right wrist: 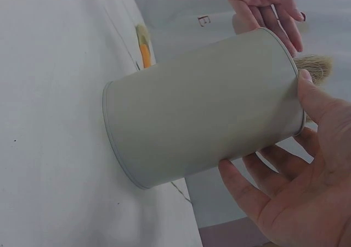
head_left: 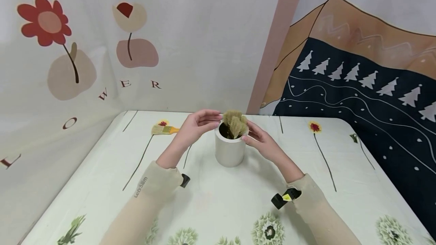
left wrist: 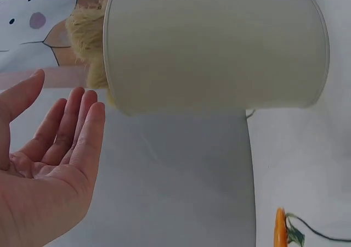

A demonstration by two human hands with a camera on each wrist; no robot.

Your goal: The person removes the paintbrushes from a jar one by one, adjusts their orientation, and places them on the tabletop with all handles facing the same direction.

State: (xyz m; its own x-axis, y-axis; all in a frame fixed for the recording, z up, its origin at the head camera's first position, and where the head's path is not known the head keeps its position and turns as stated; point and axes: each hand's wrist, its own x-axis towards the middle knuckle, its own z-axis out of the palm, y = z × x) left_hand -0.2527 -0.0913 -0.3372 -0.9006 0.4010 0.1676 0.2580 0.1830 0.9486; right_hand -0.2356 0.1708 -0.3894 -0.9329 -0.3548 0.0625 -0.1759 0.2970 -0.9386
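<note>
A white cylindrical container stands upright near the back of the table. Several tan-bristled brushes poke out of its mouth, bristles up; their handles are hidden inside. My right hand holds the container at its right side, thumb on the rim and fingers curved round the wall, as the right wrist view shows. On the other side, my left hand is beside the rim with its fingers extended, and the left wrist view shows it empty, palm up. Left of that hand lies a paintbrush with an orange handle.
A white tablecloth printed with flowers covers the table. Hanging cloth rises behind its back edge, and a dark patterned cloth hangs along the right.
</note>
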